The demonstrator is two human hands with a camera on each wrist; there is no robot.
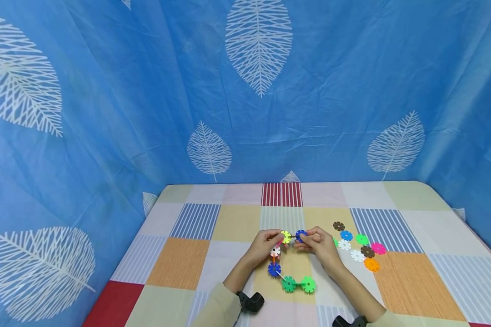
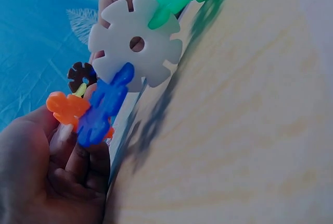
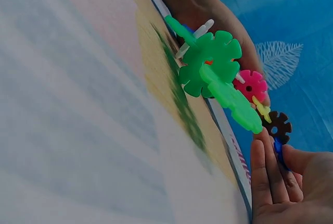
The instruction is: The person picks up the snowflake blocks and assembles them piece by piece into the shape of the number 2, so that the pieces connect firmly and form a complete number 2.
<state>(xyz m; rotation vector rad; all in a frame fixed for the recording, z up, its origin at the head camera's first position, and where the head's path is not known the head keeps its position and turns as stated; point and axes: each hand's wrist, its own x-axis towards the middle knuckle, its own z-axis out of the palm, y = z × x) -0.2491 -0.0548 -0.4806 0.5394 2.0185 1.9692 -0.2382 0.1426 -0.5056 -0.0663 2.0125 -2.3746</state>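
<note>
Right hand fingers pinch a blue disc against a brown disc; left hand fingers pinch the chain beside its yellow disc, above the tabletop. Joining seems underway, calling for aligned slots and a firm push.

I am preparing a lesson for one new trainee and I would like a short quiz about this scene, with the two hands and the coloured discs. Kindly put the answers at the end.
1. True or false: the loose discs lie nearer to the right hand than to the left hand.

2. Which colour is the disc pinched by the right hand?
A) orange
B) blue
C) white

3. Fill in the gap: between the yellow disc and the one pinched by the right hand sits a ______ disc.

Key:
1. True.
2. B, the blue disc.
3. Brown: the brown disc shows clearly in the right wrist view.
</note>
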